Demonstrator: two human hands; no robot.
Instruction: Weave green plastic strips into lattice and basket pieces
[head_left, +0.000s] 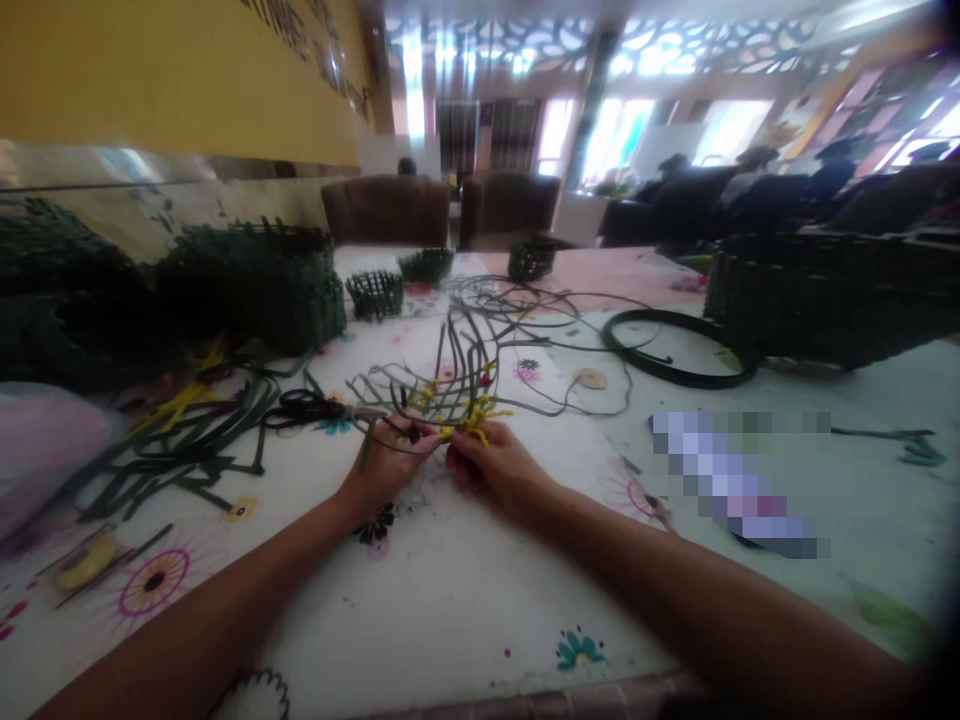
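Observation:
In the middle of the table my left hand [391, 458] grips the near edge of a partly woven piece of green strips [457, 385], whose loose ends fan out and curve upward away from me. The fingers of my right hand [501, 466] are pinched on the yellow strip [480, 412] worked into that edge, close beside the left fingertips. Blur hides exactly how the strip passes between my fingers. Just left of my left hand lie scissors with black handles [306, 407], their blades pointing toward it.
Loose green strips [202, 440] lie at left, before large dark green baskets [262, 280]. Small baskets [375, 293] stand farther back. A coiled strip [679, 378] and a big basket [832, 300] are at right. A pixelated object [727, 480] lies nearer on the flower-patterned cloth [450, 620].

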